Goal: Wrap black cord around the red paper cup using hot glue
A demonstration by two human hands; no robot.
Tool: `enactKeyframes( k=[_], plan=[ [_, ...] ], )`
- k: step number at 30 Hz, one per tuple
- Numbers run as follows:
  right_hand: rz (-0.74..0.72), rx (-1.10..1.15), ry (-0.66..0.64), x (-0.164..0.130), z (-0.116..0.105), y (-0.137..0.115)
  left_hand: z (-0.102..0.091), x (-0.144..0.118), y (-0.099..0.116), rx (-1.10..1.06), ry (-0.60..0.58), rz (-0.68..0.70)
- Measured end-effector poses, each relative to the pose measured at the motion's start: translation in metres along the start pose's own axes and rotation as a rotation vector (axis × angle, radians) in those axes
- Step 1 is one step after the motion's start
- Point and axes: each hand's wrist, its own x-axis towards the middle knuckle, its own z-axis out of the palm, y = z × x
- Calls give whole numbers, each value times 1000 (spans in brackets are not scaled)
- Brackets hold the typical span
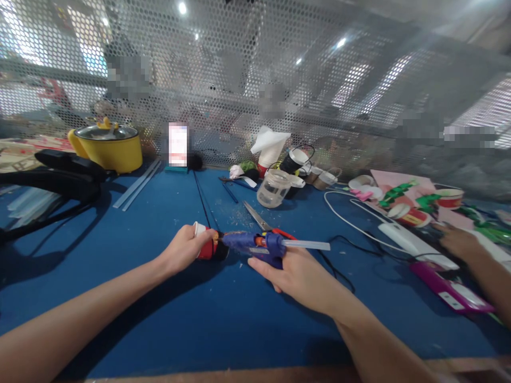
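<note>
My left hand (184,249) is closed around a small red paper cup (206,248) lying on its side, its white rim toward the palm. Black cord or wrapping covers the cup's far end. My right hand (297,274) grips a blue hot glue gun (255,246), with a clear glue stick (307,244) jutting from its back. The gun's nozzle is at the black-wrapped end of the cup; whether they touch I cannot tell. A black cord (203,199) runs back across the table from the cup. Beyond the gun lie scissors (258,217) with red handles.
A clear plastic cup (273,188) stands past the scissors. A yellow electric pot (114,151) and loose glue sticks (138,186) are at left, beside a lit phone (178,144). Right are a white power strip (415,244), a purple socket block (451,290) and another person's hand (459,242).
</note>
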Motion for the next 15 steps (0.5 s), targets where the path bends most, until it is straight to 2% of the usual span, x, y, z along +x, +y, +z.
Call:
enactKeyframes(
  k=[15],
  plan=[
    [38, 137, -64, 0, -8, -3, -2, -3, 1, 106, -54, 93]
  ],
)
